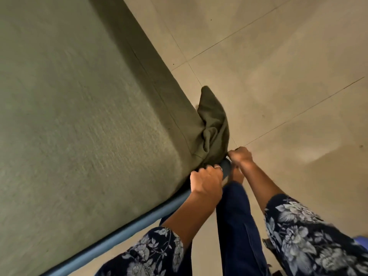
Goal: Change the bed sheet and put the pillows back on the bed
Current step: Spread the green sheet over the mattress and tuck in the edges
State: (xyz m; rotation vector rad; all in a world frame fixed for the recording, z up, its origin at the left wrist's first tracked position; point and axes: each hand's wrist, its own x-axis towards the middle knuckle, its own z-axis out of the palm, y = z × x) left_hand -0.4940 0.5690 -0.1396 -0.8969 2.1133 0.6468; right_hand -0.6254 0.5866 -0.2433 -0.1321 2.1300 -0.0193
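Observation:
An olive-green bed sheet point(79, 116) covers the mattress, filling the left half of the head view. At the bed's near corner the sheet bunches into a loose hanging flap point(214, 120). My left hand point(206, 183) is curled at that corner, fingers tucked under the sheet's edge against the blue bed frame point(119, 234). My right hand point(240, 156) pinches the bottom of the bunched flap just to the right of the corner. No pillows are in view.
Beige tiled floor point(278, 66) stretches to the right of the bed. My legs in dark blue trousers point(237, 226) stand close against the bed's corner. A bit of purple object point(361, 245) shows at the right edge.

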